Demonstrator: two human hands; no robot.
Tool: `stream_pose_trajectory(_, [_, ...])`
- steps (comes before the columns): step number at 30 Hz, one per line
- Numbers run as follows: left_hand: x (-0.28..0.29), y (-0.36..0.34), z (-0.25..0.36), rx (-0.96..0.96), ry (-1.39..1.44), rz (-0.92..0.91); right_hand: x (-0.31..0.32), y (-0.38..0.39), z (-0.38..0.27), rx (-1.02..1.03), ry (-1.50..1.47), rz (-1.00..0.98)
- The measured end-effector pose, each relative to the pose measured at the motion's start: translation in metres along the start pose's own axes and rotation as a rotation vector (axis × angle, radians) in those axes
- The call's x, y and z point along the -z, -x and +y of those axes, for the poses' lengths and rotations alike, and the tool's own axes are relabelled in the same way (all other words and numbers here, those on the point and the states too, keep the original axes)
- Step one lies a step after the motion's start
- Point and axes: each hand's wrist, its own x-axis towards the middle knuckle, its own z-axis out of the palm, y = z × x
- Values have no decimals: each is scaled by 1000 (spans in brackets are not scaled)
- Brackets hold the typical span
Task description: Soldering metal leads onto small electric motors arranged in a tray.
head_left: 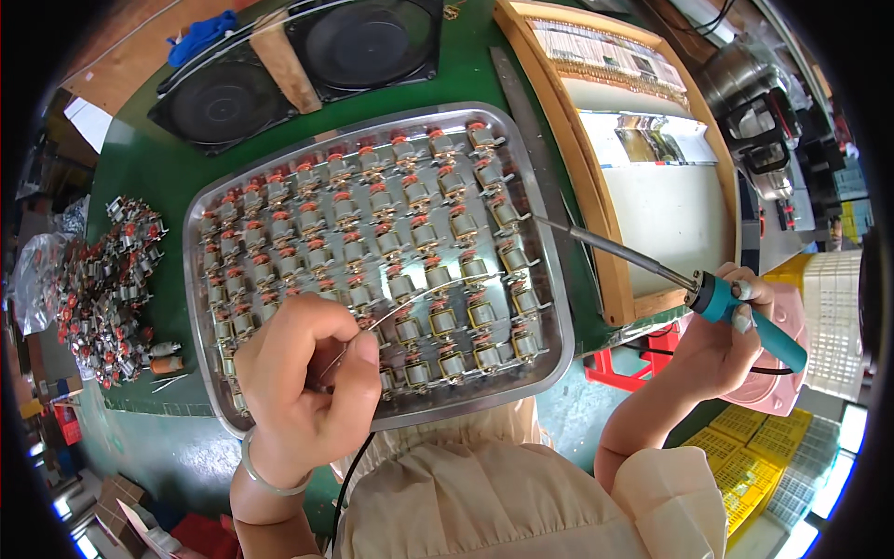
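Observation:
A metal tray holds rows of small metal coil parts, many with red tops. My left hand is closed over the tray's near left side, pinching a thin solder wire that reaches rightward above the parts. My right hand, to the right of the tray, grips a soldering iron by its teal handle. The iron's shaft points up and left, its tip close to a part in the rightmost row. Whether the tip touches that part I cannot tell.
A heap of similar parts lies left of the tray on the green table. Two black fans or speakers stand behind. A wooden-framed box sits at the right; beyond are a pink container and yellow crates.

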Motion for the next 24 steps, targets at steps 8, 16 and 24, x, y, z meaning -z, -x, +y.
stream_pose_trajectory(8, [-18, -12, 0, 135, -40, -176, 11, -15, 17, -8, -161, -156])
stream_pose_trajectory(16, [-26, -18, 9, 168, -101, -202, 14, -17, 27, -105, -295, -178])
stream_pose_trajectory(24, [-31, -18, 6, 158, -134, -220, 14, -16, 31, -116, -314, -177])
